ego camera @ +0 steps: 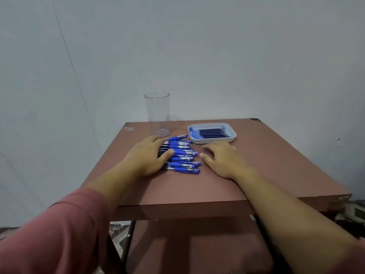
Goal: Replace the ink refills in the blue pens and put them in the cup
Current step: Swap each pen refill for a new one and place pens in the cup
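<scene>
Left hand point(147, 155) flat over pens point(180, 155), gripping none. Right hand point(221, 159) spread, empty, just right of pile. Best: pinch one pen from near edge, steady rest.

One wide head-worn view, forward and down, close over the table point(266, 167)
</scene>
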